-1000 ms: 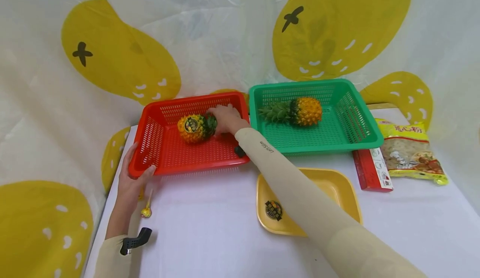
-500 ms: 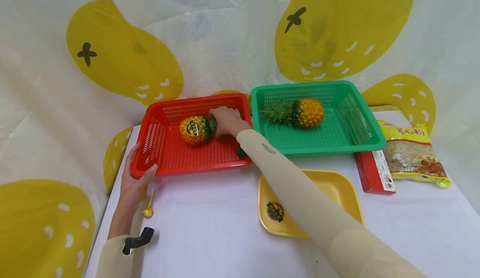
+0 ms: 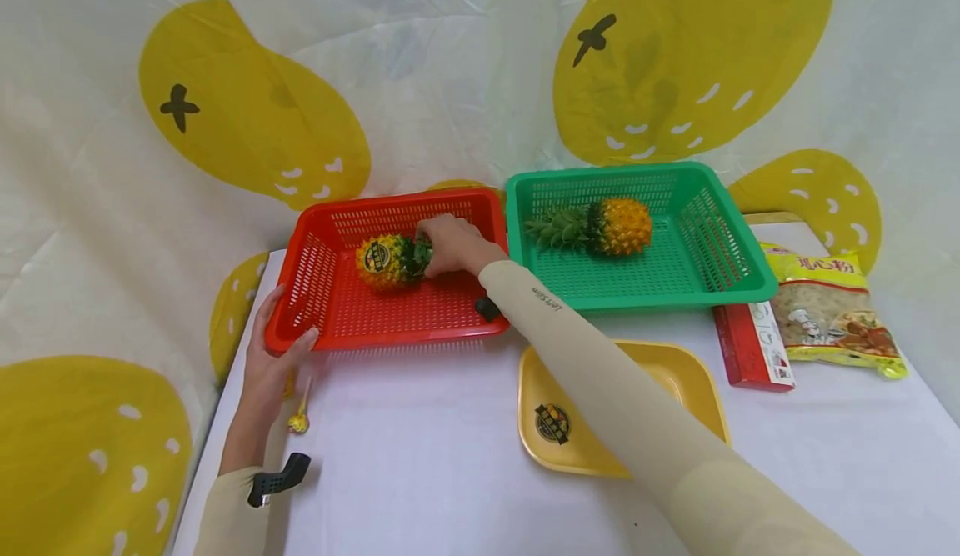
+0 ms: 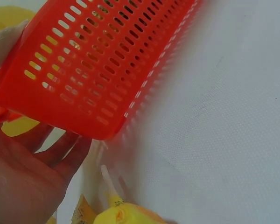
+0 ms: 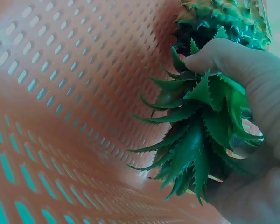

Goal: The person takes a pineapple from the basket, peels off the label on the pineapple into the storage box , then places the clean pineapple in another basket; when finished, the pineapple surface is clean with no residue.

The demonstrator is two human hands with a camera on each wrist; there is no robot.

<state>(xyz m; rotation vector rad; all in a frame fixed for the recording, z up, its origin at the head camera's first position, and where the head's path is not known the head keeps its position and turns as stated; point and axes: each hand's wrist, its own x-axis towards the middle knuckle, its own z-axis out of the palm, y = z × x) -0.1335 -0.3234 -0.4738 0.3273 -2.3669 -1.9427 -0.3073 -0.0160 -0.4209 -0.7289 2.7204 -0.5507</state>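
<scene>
A small pineapple (image 3: 385, 261) with a round dark label lies in the red basket (image 3: 420, 338), its fruit end to the left. My right hand (image 3: 454, 245) grips it by the leafy crown; in the right wrist view the thumb lies across the base of the green leaves (image 5: 191, 135), and most of the other fingers are hidden. At the basket's near left corner my left hand (image 3: 267, 368) holds the rim, thumb in front. Its fingers (image 4: 70, 156) curl beneath the rim in the left wrist view.
A green basket (image 3: 637, 298) with another pineapple (image 3: 624, 227) adjoins on the right. A yellow tray (image 3: 551, 458) lies in front, partly under my right forearm. Rightward are a red box (image 3: 750, 348) and a food bag (image 3: 832, 310). A yellow lollipop (image 3: 298, 423) lies near my left wrist.
The pineapple has turned a little in my right hand, its label now facing more to the left. My left hand stays on the basket corner. The whole head view has drifted slightly.
</scene>
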